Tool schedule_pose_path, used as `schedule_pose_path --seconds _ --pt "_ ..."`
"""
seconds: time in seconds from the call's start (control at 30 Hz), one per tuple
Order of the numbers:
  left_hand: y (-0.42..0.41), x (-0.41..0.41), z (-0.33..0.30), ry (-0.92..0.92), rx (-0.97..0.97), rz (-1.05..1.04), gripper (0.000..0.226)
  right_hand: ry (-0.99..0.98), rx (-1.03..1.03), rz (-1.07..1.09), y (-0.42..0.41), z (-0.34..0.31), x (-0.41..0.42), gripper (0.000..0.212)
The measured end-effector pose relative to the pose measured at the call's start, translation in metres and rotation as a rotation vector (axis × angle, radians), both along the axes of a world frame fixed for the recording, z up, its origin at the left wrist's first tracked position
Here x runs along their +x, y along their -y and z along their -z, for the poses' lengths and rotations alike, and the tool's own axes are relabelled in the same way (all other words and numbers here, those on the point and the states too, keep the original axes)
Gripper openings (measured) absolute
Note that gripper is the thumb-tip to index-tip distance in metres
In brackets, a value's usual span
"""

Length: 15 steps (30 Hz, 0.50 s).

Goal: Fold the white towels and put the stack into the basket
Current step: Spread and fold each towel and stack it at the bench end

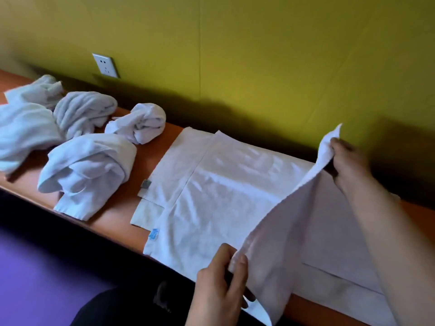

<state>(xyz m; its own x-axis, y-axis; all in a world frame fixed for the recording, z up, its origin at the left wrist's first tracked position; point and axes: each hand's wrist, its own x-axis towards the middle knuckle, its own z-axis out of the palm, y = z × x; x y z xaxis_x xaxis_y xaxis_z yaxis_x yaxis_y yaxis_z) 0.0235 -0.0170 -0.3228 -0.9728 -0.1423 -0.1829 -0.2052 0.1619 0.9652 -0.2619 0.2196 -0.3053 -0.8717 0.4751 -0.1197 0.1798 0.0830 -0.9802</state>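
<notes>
Far left on the orange counter [131,203]: four unfolded towels in a loose cluster. Flattest crumpled towel [22,130] at the frame edge, twisted towel [82,111] behind it near the wall socket [106,65], knotted towel [141,122] toward the middle, bunched towel [87,170] nearest the front edge.

Further right, well apart from the heap: spread towel [211,191] lying flat across the counter, over at least one other flat sheet whose corners show at its left side. Small blue tag [154,234] at its near left corner. Long axis along the counter, left to right.

Right again: the right-hand end of the spread towel raised off the counter as a slanting flap. Left hand [221,285] at the near edge, thumb and fingers pinching the near corner of the flap. Right hand [348,165] at the far edge by the wall, fingers curled round the far corner, held higher. Both hands closed on cloth, neither spare.

Probably mid-fold, with the flap about to be carried leftward over the flat part, toward the tagged end. Flat part to the left of both hands, so the same sweep for each. No basket in view.
</notes>
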Motion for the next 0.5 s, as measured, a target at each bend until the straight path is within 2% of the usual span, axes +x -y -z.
schedule_pose_path --seconds 0.07,0.3,0.37,0.5 --pt "0.027 -0.002 0.001 -0.002 -0.006 -0.079 0.023 -0.011 0.088 -0.033 0.041 -0.004 -0.012 0.016" --pt "0.106 -0.003 0.022 0.045 -0.088 -0.281 0.029 -0.05 0.2 -0.13 0.172 0.007 -0.037 0.026" --pt "0.124 -0.004 0.031 0.076 -0.126 -0.31 0.03 -0.01 0.229 -0.176 0.201 0.018 -0.042 0.022" --pt "0.154 -0.007 0.061 0.206 -0.225 -0.317 0.032 0.043 0.317 -0.258 0.241 0.046 -0.048 0.03"
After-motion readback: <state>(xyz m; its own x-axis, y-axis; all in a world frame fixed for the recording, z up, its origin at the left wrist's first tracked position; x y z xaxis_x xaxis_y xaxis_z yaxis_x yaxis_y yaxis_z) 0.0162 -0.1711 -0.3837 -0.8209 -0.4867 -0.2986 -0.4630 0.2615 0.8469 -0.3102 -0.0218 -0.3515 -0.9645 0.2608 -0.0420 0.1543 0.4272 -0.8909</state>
